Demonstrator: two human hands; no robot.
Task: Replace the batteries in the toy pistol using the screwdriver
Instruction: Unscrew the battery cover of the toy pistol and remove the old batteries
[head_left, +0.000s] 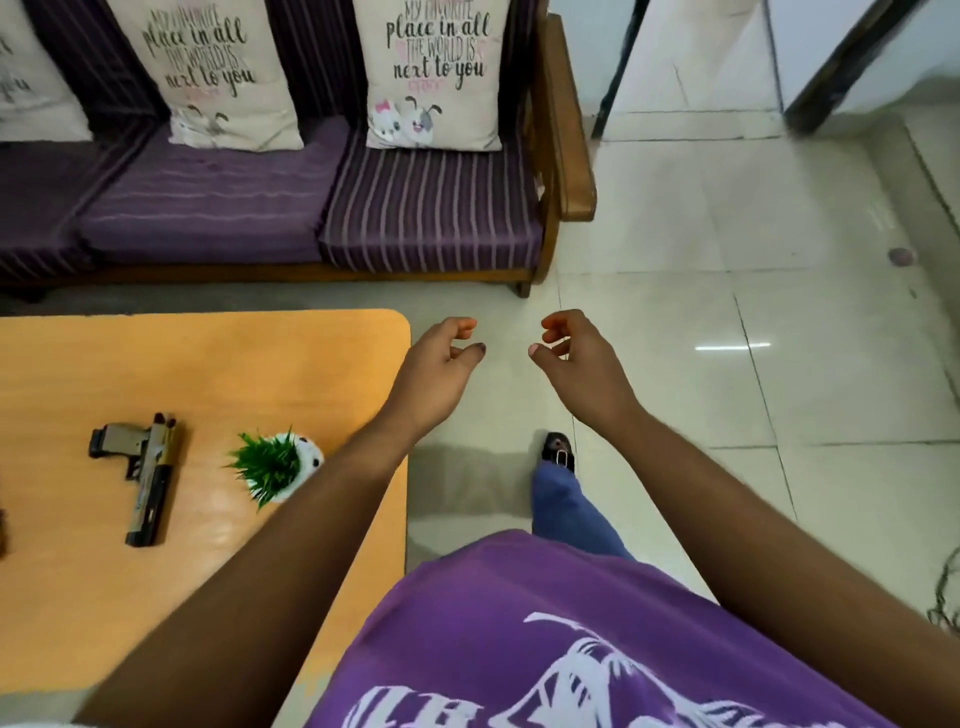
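Both hands, left (439, 364) and right (574, 356), empty: fingers loosely curled, held apart over the floor off the bench's (208, 364) 3 o'clock edge. Toy pistol (148, 475): flat on the bench at 9 o'clock from the hands, untouched. Screwdriver, batteries: not visible. Step judged: approach, nothing begun. Next move calls for turning toward the bench and finding the screwdriver. Small potted plant (275, 465): just beside the pistol, at its 3 o'clock, in the reach path. Striped purple sofa (311, 208) with printed cushions: 12 o'clock.
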